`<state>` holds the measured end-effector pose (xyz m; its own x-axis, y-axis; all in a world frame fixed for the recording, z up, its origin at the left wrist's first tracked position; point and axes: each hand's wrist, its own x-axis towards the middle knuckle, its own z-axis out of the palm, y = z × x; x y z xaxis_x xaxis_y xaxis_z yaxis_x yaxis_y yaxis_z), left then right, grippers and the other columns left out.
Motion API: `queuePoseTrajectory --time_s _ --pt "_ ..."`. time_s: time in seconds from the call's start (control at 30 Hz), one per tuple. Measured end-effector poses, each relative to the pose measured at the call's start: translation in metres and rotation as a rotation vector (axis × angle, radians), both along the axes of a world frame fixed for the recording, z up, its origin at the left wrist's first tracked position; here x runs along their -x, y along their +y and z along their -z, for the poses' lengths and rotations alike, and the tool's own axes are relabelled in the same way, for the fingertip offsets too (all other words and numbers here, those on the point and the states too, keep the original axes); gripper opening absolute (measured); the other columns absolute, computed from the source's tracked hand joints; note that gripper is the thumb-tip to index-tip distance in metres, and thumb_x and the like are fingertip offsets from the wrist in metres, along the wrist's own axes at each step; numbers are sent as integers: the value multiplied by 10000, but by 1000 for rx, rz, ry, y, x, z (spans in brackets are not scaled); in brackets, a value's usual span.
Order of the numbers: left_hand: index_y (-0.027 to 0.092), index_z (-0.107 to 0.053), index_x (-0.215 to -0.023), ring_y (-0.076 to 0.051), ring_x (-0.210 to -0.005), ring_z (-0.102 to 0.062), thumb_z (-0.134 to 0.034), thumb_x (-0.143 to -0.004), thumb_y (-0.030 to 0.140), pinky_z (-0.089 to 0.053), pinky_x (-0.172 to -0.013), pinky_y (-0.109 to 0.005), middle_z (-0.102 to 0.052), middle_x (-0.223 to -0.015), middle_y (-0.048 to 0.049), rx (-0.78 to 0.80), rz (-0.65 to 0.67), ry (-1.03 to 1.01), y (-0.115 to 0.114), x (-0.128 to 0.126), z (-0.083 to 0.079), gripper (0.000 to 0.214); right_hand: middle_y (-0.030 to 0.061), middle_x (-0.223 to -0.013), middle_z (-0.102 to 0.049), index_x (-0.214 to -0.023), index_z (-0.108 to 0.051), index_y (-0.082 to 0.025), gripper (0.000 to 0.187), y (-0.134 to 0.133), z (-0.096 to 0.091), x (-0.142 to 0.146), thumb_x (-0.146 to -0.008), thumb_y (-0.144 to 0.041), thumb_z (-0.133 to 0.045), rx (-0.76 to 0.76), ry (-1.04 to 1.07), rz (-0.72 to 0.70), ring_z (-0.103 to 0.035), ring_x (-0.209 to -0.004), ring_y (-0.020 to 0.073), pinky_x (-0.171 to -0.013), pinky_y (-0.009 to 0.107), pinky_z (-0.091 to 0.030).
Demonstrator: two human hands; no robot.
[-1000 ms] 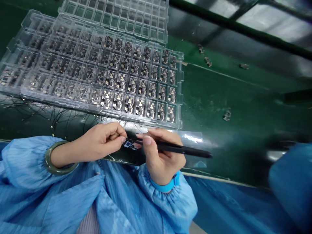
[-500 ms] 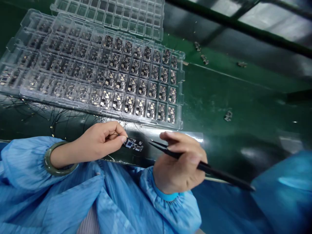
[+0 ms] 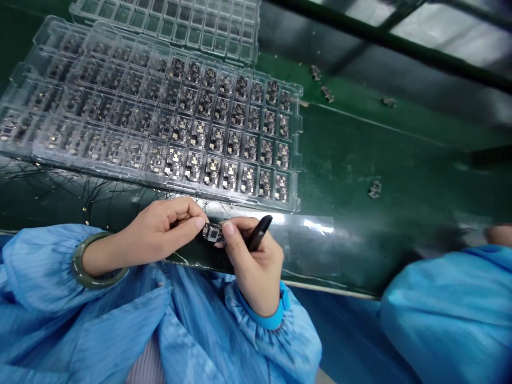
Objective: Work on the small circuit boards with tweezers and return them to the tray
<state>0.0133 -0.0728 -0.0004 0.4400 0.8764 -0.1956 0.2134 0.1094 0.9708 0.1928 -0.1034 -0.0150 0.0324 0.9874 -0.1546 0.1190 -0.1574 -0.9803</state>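
A small black circuit board [image 3: 213, 233] with a square chip is held between my two hands, just above the table's front edge. My left hand [image 3: 173, 228] pinches its left end between thumb and forefinger. My right hand [image 3: 256, 261] grips its right end with thumb and fingertips. Black tweezers [image 3: 259, 233] are tucked in that same hand, with one dark end pointing up and the tips hidden. Beyond the hands lies a transparent tray [image 3: 299, 154], its compartments filled with similar boards. Thin black wires [image 3: 96, 186] stick out along its near side.
Another transparent gridded tray [image 3: 256, 37] lies at the back. Several loose boards rest on the green table [image 3: 340, 144], one board [image 3: 375, 189] at the right. A plastic sheet [image 3: 312, 242] lies right of my hands. A co-worker's blue sleeve [image 3: 448, 309] is at far right.
My right hand has moved left, turned, and taken hold of the board's right end; the tweezers have swung back into its palm. The far tray shifted slightly left. The co-worker's sleeve moved.
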Motion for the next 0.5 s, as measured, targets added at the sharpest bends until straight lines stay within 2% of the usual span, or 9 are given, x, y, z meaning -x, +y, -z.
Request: queuePoseTrajectory --time_s 0.13,0.2,0.3,0.37,0.43,0.5 --pt "145 -562 -824 -64 -509 -341 -500 -910 254 -285 -465 -178 -392 -582 70 37 5 -32 -1 0 2 151 -51 -641 -660 -823 -678 -236 90 -2 3 1 -865 -313 -656 -53 11 29 -562 -503 76 -539 214 -477" --pt "146 -553 -822 -58 -489 -316 -505 -903 231 -262 -448 -174 -362 -563 82 35 10 -39 -2 0 2 128 -36 -682 -674 -819 -691 -230 109 1 5 0 -876 -307 -639 -130 61 102 -550 -523 77 -534 214 -460" --pt "148 -548 -826 -52 -475 -312 -511 -895 195 -259 -442 -169 -350 -551 91 -20 20 -12 -3 0 2 92 5 -761 -684 -762 -698 -199 254 9 2 -5 -903 -372 -576 -302 230 289 -580 -618 96 -565 224 -471" --pt "152 -549 -838 -49 -468 -320 -518 -890 173 -269 -442 -166 -347 -546 95 -97 33 16 -3 0 3 65 21 -737 -678 -718 -686 -180 397 14 -2 -9 -927 -467 -508 -371 308 372 -600 -617 106 -542 227 -489" --pt "157 -549 -854 -46 -462 -328 -521 -887 144 -273 -440 -163 -347 -548 99 -204 46 40 -3 0 4 45 8 -669 -673 -728 -672 -181 450 15 -6 -12 -930 -530 -473 -366 346 365 -596 -525 103 -444 215 -479" --pt "163 -546 -873 -42 -451 -330 -518 -886 120 -270 -436 -162 -348 -550 103 -312 56 57 -4 0 7 52 -12 -684 -700 -814 -665 -201 335 13 -7 -12 -911 -496 -540 -325 370 290 -606 -472 102 -382 204 -478"
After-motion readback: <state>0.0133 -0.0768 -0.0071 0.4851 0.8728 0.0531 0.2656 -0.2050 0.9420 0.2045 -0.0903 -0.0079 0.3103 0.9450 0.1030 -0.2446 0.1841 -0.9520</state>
